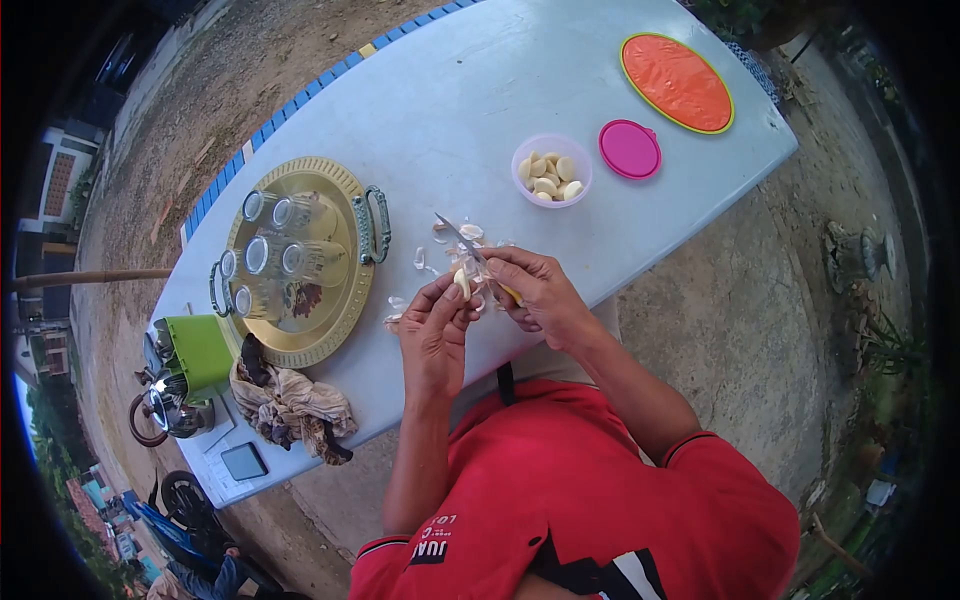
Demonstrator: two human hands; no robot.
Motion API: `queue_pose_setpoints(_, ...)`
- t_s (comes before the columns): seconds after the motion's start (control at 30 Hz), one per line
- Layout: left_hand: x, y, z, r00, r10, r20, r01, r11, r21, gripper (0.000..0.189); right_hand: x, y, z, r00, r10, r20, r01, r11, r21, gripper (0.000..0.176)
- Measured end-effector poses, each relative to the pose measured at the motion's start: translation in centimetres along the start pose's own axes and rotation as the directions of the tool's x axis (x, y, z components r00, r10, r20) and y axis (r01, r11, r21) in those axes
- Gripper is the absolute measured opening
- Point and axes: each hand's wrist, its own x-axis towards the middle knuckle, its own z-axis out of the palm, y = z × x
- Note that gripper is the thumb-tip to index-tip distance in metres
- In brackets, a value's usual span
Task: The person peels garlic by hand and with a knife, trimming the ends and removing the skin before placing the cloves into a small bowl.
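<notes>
A pale garlic clove (462,283) is pinched between the thumb and fingers of my left hand (436,325). My right hand (540,295) is closed round a small knife (462,238) with a yellow handle, its blade pointing up and to the left, close to the clove. Beneath and just beyond both hands, papery garlic skins (470,231) lie scattered on the table. Farther back stands a translucent pinkish bowl (517,186) with several peeled cloves (548,177) in it.
On the white table (450,90), a gold tray (345,310) with several glasses stands left. Near it are a crumpled cloth (295,400), a green container (200,350), a kettle (180,405) and a phone (244,461). A pink lid (630,150) and an orange oval (677,83) lie right.
</notes>
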Motion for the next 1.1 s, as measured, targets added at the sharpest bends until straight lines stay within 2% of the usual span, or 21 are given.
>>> queue_pose_setpoints(0.07, 0.1, 0.2, -0.1, 0.998, -0.061, 0.001, 0.061, 0.993, -0.099, 0.025, -0.1, 0.0, 0.1, 0.999, -0.046, -0.027, 0.045, 0.998, -0.040, 0.036)
queue_pose_setpoints(0.1, 0.1, 0.3, -0.1, 0.998, -0.062, -0.001, 0.062, 0.993, -0.099, 0.025, -0.3, 0.0, 0.2, 0.999, -0.043, -0.027, 0.042, 0.998, -0.040, 0.036)
queue_pose_setpoints(0.17, 0.1, 0.3, 0.1, 0.997, -0.077, -0.001, 0.075, 0.974, -0.213, 0.028, -0.6, 0.0, 0.5, 0.998, -0.062, 0.002, 0.062, 0.993, -0.105, 0.035)
queue_pose_setpoints(0.3, 0.1, 0.4, -0.2, 0.991, -0.135, 0.005, 0.131, 0.954, -0.270, 0.030, 0.6, 1.6, -0.3, 0.991, -0.134, -0.020, 0.127, 0.971, -0.203, 0.040)
queue_pose_setpoints(0.37, 0.1, 0.5, -0.3, 0.989, -0.145, -0.010, 0.136, 0.946, -0.295, 0.028, 1.5, 2.4, -1.3, 0.982, -0.188, -0.005, 0.170, 0.898, -0.406, 0.049)
queue_pose_setpoints(0.4, 0.0, 0.6, -0.4, 0.989, -0.145, -0.011, 0.135, 0.946, -0.295, 0.028, 1.4, 2.3, -1.2, 0.982, -0.188, -0.004, 0.170, 0.898, -0.406, 0.049)
queue_pose_setpoints(0.47, -0.2, 1.4, -0.6, 0.989, -0.149, 0.028, 0.150, 0.942, -0.300, 0.025, 1.1, 2.1, -0.6, 0.949, -0.314, -0.012, 0.242, 0.757, -0.607, 0.051)
queue_pose_setpoints(0.5, -0.2, 1.8, -0.5, 0.988, -0.150, 0.029, 0.152, 0.942, -0.299, 0.025, 0.8, 1.9, -0.3, 0.949, -0.315, -0.014, 0.242, 0.757, -0.607, 0.051)
queue_pose_setpoints(0.57, 0.1, 2.9, -0.2, 0.996, -0.036, 0.080, 0.048, 0.987, -0.150, 0.029, 0.3, 1.3, 0.5, 0.942, -0.324, -0.091, 0.194, 0.743, -0.640, 0.043)
queue_pose_setpoints(0.6, 0.5, 3.6, 0.2, 0.996, -0.034, 0.079, 0.045, 0.988, -0.149, 0.029, 0.2, 1.2, 0.8, 0.942, -0.324, -0.087, 0.197, 0.744, -0.639, 0.043)
queue_pose_setpoints(0.67, 1.9, 5.4, 1.3, 0.986, 0.117, 0.121, -0.131, 0.985, 0.116, 0.026, 0.0, 1.0, 1.0, 0.929, -0.355, -0.106, 0.190, 0.701, -0.688, 0.036)
queue_pose_setpoints(0.73, 3.3, 7.1, 3.1, 0.978, 0.157, 0.140, -0.180, 0.969, 0.170, 0.025, 0.1, 1.3, 0.6, 0.927, -0.371, -0.057, 0.216, 0.650, -0.728, 0.037)
queue_pose_setpoints(0.8, 4.8, 8.7, 5.7, 0.947, 0.255, 0.194, -0.313, 0.864, 0.393, 0.024, 0.5, 2.0, 0.0, 0.920, -0.391, -0.013, 0.243, 0.598, -0.764, 0.037)
queue_pose_setpoints(0.83, 5.7, 9.0, 6.9, 0.937, 0.245, 0.249, -0.338, 0.816, 0.469, 0.025, 0.7, 2.6, -0.2, 0.897, -0.441, 0.030, 0.288, 0.531, -0.797, 0.038)
queue_pose_setpoints(0.87, 6.7, 8.7, 7.9, 0.935, 0.243, 0.258, -0.341, 0.815, 0.468, 0.025, 0.7, 3.0, -0.4, 0.871, -0.486, 0.077, 0.329, 0.459, -0.825, 0.039)
queue_pose_setpoints(0.9, 7.8, 8.3, 9.0, 0.908, 0.191, 0.372, -0.391, 0.704, 0.593, 0.026, 0.4, 2.6, -0.1, 0.867, -0.493, 0.075, 0.330, 0.456, -0.826, 0.039)
queue_pose_setpoints(0.93, 8.8, 7.9, 10.0, 0.875, 0.120, 0.469, -0.448, 0.569, 0.689, 0.026, 0.0, 1.8, 0.3, 0.913, -0.407, 0.013, 0.240, 0.512, -0.825, 0.040)
queue_pose_setpoints(0.97, 9.5, 7.3, 11.0, 0.871, 0.120, 0.476, -0.454, 0.568, 0.687, 0.026, -0.3, 1.4, 0.6, 0.948, -0.316, -0.048, 0.146, 0.559, -0.816, 0.042)
queue_pose_setpoints(1.03, 10.9, 5.9, 12.5, 0.827, 0.049, 0.560, -0.549, 0.288, 0.785, 0.025, -0.5, 1.1, 0.6, 0.954, -0.296, -0.052, 0.132, 0.568, -0.813, 0.043)
queue_pose_setpoints(1.07, 11.9, 5.3, 12.8, 0.820, 0.044, 0.570, -0.557, 0.287, 0.779, 0.025, -0.6, 1.0, 0.5, 0.961, -0.270, -0.055, 0.115, 0.574, -0.811, 0.043)
queue_pose_setpoints(1.1, 12.9, 4.4, 12.7, 0.789, 0.033, 0.614, -0.606, 0.209, 0.767, 0.024, -0.8, 0.8, 0.4, 0.958, -0.280, -0.065, 0.113, 0.575, -0.810, 0.043)
